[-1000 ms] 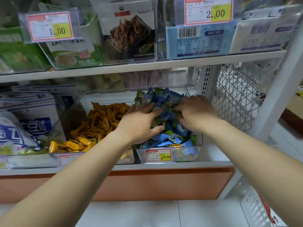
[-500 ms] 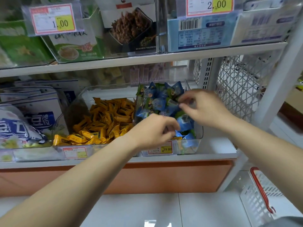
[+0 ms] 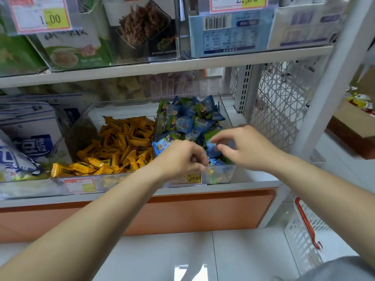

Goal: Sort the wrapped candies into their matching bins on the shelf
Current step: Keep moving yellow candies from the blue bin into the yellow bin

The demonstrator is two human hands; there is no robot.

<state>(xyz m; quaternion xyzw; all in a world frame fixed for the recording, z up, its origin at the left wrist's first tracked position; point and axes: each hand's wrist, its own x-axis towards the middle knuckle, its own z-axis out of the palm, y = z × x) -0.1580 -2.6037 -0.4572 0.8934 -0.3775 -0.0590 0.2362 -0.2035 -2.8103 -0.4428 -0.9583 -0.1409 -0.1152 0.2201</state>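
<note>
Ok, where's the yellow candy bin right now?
The yellow candy bin sits centre-left on the lower shelf, directly left of the blue candy bin and the left hand.

I see glossy foil-like wrappers on the blue candies [image 3: 188,122] and orange candies [image 3: 123,145], clear smooth plastic bins [image 3: 221,176], a matt white shelf [image 3: 203,61], and a white plastic basket [image 3: 302,238].

left hand [image 3: 180,159] fingers curled under, contents hidden | price tag [image 3: 189,178] half covered | top tags cropped

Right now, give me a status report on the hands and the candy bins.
Left hand pinched shut at blue bin front, contents unclear. Right hand open over blue candies. Yellow candies untouched. Nothing in the way.
</note>
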